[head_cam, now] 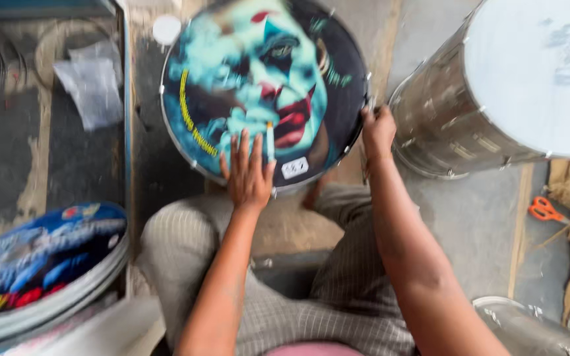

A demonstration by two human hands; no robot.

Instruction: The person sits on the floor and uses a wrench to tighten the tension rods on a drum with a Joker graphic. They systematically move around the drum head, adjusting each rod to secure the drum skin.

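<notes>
Round printed drumhead [258, 79] | left hand [249, 175] flat, open | right hand [377, 132] grips metal rim

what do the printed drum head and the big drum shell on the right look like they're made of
Printed drum head: seemingly a thin plastic film, smooth, colour printed, under a metal rim. Big drum shell: likely polished steel or similar metal, judging by its mirror-like reflections; its white head looks like matte plastic.
</notes>
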